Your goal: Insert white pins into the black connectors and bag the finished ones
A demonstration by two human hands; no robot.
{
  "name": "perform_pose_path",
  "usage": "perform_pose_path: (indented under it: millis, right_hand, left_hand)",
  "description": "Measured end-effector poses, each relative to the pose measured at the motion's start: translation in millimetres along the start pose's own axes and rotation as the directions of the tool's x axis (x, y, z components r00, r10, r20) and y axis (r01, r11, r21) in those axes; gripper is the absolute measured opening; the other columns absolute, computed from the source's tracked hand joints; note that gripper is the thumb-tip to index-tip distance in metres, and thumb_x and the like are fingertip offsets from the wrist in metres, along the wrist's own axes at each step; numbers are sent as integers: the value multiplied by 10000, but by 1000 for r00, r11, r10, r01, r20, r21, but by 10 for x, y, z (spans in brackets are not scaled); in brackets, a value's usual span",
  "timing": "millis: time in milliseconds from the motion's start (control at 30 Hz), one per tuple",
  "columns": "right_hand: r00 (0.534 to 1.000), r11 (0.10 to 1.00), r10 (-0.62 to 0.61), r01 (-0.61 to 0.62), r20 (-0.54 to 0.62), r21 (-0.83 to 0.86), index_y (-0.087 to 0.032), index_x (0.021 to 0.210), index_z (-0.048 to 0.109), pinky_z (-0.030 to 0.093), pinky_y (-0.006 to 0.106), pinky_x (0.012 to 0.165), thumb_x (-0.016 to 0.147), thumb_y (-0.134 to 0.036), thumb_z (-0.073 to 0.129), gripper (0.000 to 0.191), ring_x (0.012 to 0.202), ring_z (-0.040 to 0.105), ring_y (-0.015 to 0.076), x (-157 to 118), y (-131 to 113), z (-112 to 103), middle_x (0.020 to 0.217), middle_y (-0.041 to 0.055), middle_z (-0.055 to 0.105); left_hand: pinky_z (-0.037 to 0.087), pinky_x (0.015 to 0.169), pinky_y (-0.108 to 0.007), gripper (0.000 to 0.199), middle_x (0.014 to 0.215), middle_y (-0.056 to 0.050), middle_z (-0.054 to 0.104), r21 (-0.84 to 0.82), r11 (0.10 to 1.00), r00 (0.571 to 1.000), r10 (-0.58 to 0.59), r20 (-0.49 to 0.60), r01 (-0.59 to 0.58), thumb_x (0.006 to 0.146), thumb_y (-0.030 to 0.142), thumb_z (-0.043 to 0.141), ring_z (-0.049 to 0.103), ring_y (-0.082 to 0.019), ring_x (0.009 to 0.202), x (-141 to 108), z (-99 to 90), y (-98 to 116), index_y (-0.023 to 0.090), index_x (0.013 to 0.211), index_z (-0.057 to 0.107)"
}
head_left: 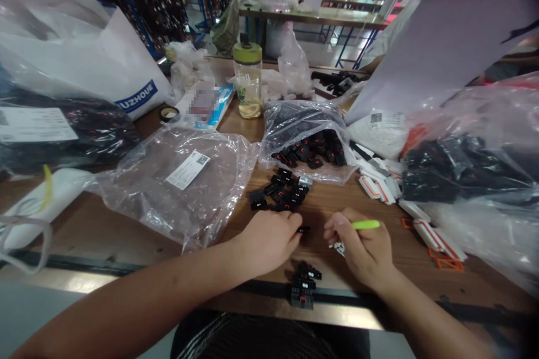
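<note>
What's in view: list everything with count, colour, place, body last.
Bottle: one, clear, green lid, far middle
Tape roll: one, dark, left of bottle
Printed bag: one, white, far left
Dark-filled bags: two, clear, left and right
Flat bag: one, clear, centre left
Parts bag: one, clear, black contents, centre
Loose parts: two groups, black, centre and near edge
Strips: several, white and red, right
Frames: several, orange, by strips
Small pieces: several, white, by right hand
Cylinder: one, white, left
Other bags: uncounted, pale, far side
Tables: brown, one near, more behind
Racks: several, blue, background
Tool: one, green, in right hand
Lap: one, dark, bottom
Left hand: one, bare, on black part
Right hand: one, bare, holding tool
</note>
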State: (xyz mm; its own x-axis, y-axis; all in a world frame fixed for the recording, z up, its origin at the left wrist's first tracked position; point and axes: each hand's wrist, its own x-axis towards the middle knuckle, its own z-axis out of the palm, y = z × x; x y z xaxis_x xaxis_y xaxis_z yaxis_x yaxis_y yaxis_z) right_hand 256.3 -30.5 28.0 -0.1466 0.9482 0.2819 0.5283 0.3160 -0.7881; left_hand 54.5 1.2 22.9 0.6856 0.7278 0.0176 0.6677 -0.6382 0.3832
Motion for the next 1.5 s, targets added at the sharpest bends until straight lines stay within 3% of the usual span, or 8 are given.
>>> perform_pose_path:
  millis: [100, 500, 667, 1000, 1167, 1267, 1367, 1500]
  right_hand:
    - [995, 996, 68, -63, -69, 69, -194, 752, 657, 468, 219, 499, 997, -318, 470, 331, 520, 606, 114, 24, 53, -31, 612, 2, 646]
    - [991, 997, 60, -54, -124, 50, -188, 720, 660, 477, 223, 479, 996, -369, 467, 382, 498, 613, 118, 40, 28, -42, 593, 9, 648]
    - [990, 998, 50, -44, -135, 46, -190, 712, 651, 477, 224, 476, 994, -364, 467, 378, 488, 614, 116, 53, -1, -56, 586, 8, 651]
    - [989, 998, 27, -20, -143, 53, -192, 721, 657, 477, 218, 500, 985, -302, 484, 334, 515, 611, 104, 21, 18, -52, 605, 0, 646]
    - [989, 985, 103, -87, -108, 146, -190, 688, 649, 463, 204, 456, 989, -343, 474, 380, 476, 596, 98, 40, -2, -64, 564, -4, 631]
    - [989, 975, 145, -143, 0, 170, -187, 706, 654, 461, 200, 453, 994, -355, 473, 379, 463, 592, 94, 43, 1, -39, 555, -12, 630]
    - [991, 985, 109, -119, 83, 122, -184, 721, 655, 469, 204, 489, 1000, -349, 472, 372, 491, 606, 93, 30, 7, 1, 584, -11, 644]
    - [995, 994, 74, -79, 63, 80, -189, 700, 641, 462, 204, 513, 1007, -330, 466, 381, 510, 610, 90, 11, 19, 25, 593, -14, 641]
  left_hand:
    - [525, 704, -364, 166, 857, -70, 700, 39, 999, 1000, -11, -11, 11, 963, 258, 532, 682, -233, 782, 17, -10, -33, 151, 919, 651]
    - [513, 706, -337, 201, 859, -47, 696, -34, 999, 998, 28, -64, -30, 969, 281, 527, 673, -207, 789, -46, -120, -19, 178, 925, 694]
    - [491, 699, -306, 200, 917, -18, 693, -232, 956, 977, 199, 72, -177, 862, 400, 676, 663, -187, 800, -113, -185, 68, 214, 922, 723]
    - [495, 751, -305, 131, 993, -29, 689, -211, 942, 942, 296, 158, -261, 917, 228, 614, 657, -181, 847, -71, -74, 63, 215, 1006, 710]
    - [522, 745, -361, 143, 926, -58, 677, -89, 987, 982, 144, 123, -133, 950, 201, 561, 660, -224, 839, -60, -54, 60, 162, 964, 698]
    - [535, 725, -391, 153, 892, -69, 669, -32, 998, 995, 51, 89, -48, 951, 198, 545, 657, -240, 798, -62, -48, 81, 148, 925, 687]
    - [543, 702, -386, 150, 883, -62, 662, -30, 999, 997, 30, 70, -27, 948, 204, 544, 653, -233, 769, -67, -38, 95, 155, 899, 677]
    - [547, 687, -381, 135, 875, -58, 656, -25, 1000, 998, 8, 56, -6, 936, 203, 550, 649, -228, 749, -71, -31, 101, 157, 883, 665]
